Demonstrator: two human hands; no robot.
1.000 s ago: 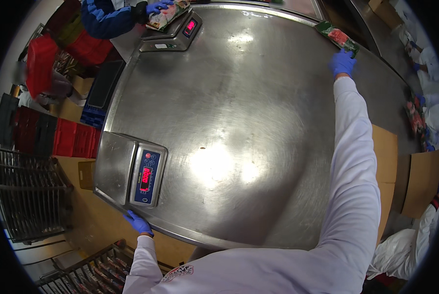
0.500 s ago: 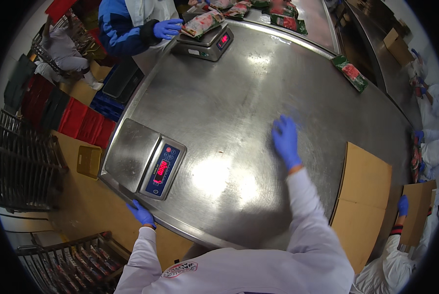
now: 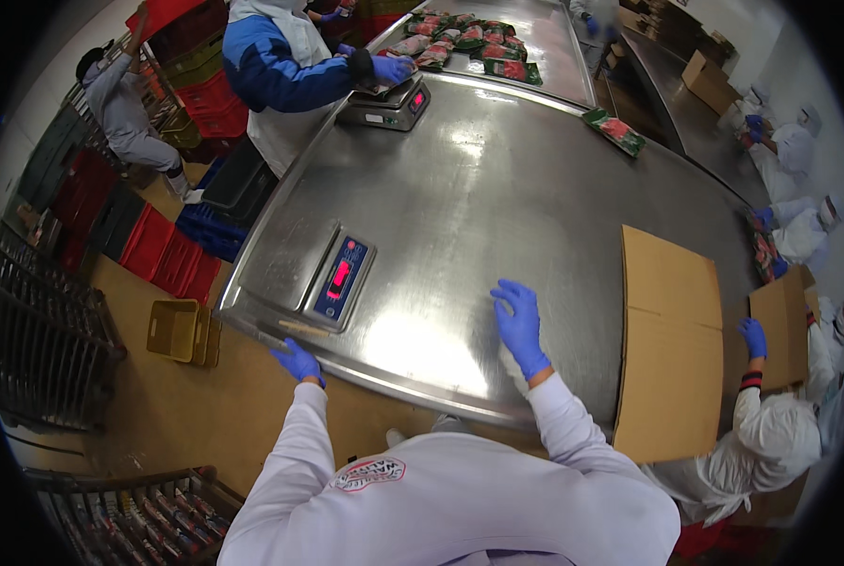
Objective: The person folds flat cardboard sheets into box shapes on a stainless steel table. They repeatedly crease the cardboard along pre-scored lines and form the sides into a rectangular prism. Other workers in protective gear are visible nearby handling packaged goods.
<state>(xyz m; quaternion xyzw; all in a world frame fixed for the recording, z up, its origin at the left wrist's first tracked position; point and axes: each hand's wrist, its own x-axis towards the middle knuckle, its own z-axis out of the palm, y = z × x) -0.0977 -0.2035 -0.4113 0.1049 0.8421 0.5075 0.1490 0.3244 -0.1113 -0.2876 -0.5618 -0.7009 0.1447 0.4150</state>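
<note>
In a blue glove, my left hand [image 3: 300, 361] is at the near left edge of the steel table [image 3: 497, 198], just below the digital scale [image 3: 332, 283]. Its fingers are stretched out against the rim and hold nothing. My right hand [image 3: 520, 327], also gloved in blue, hovers over the near middle of the table or rests lightly on it; I cannot tell which. Its fingers are apart, with nothing between them. To its right lies a flat cardboard box [image 3: 669, 344]. The scale has a steel plate and a lit red display.
At the far left a co-worker in a blue jacket [image 3: 285, 80] handles a bag on a second scale [image 3: 384, 106]. Red-and-green bags [image 3: 507, 71] lie on the far table, and one bag [image 3: 614, 131] on the far right rim. Stacked crates [image 3: 163, 250] and a yellow crate [image 3: 175, 330] stand left.
My right hand has drawn back toward me. My left hand stays at the table edge near the scale. The view has tilted up, showing more of the room and co-workers.
</note>
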